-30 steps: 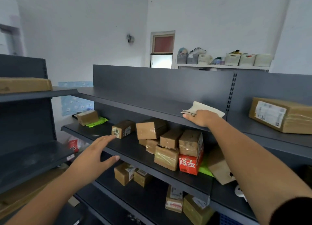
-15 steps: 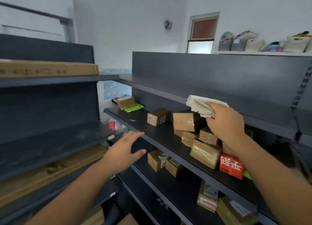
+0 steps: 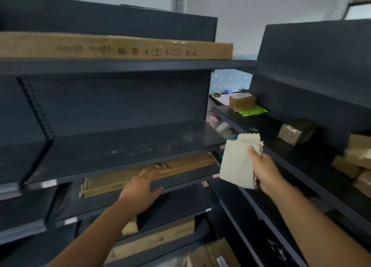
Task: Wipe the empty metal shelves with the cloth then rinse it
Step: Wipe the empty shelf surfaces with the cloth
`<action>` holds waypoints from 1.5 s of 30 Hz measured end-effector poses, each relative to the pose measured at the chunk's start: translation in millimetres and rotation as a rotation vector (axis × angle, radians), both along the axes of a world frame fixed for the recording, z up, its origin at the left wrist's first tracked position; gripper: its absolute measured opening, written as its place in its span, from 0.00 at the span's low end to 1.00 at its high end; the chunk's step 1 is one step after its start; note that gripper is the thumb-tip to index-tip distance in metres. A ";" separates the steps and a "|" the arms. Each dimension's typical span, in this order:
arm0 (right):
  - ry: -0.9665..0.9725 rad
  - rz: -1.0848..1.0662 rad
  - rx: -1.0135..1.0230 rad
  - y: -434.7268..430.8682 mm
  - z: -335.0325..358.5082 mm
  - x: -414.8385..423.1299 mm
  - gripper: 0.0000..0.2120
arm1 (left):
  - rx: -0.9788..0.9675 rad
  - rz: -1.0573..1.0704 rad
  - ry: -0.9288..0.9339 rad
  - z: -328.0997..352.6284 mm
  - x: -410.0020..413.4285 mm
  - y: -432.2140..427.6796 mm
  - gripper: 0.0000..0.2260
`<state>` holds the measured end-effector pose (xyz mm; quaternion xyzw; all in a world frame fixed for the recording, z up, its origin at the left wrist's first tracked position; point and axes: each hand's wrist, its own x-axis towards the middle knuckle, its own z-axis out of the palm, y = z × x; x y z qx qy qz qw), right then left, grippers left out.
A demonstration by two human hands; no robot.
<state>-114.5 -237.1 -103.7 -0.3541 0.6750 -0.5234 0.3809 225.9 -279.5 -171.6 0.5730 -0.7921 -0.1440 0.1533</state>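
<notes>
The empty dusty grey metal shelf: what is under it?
Under the empty dusty grey metal shelf lies a long flat brown cardboard box; the left hand covers part of it.

Dark metal shelving, two units at a corner

Bare dusty shelf (image 3: 124, 152) above the left hand (image 3: 140, 188); long carton (image 3: 116, 46) on the top shelf.

Both bare arms reach forward from the bottom of the view. The left hand (image 3: 140, 188) is palm down with its fingers spread flat and the thumb splayed off to the right. The right hand (image 3: 265, 172) is raised higher and further right, its thumb pointing up and pressed against the cloth (image 3: 239, 162) it grips, fingers curled behind it.
</notes>
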 end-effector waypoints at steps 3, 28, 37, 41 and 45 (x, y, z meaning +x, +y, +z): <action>-0.186 0.013 -0.029 -46.0 -17.2 27.1 0.18 | -0.021 0.058 -0.064 -15.1 37.7 -43.2 0.27; 1.151 0.229 0.066 -346.9 -177.2 14.8 0.17 | -0.082 0.332 -0.220 -101.0 105.1 -175.5 0.22; 0.903 0.600 -0.132 -345.2 -163.9 229.8 0.16 | -0.092 0.414 0.030 -105.0 115.4 -177.8 0.18; -0.178 0.547 0.072 -352.8 -117.6 272.3 0.17 | -0.090 0.374 0.046 -106.9 122.1 -179.1 0.20; -0.642 0.252 0.011 -380.7 -89.0 227.8 0.13 | -0.086 0.352 0.053 -105.4 124.1 -181.2 0.19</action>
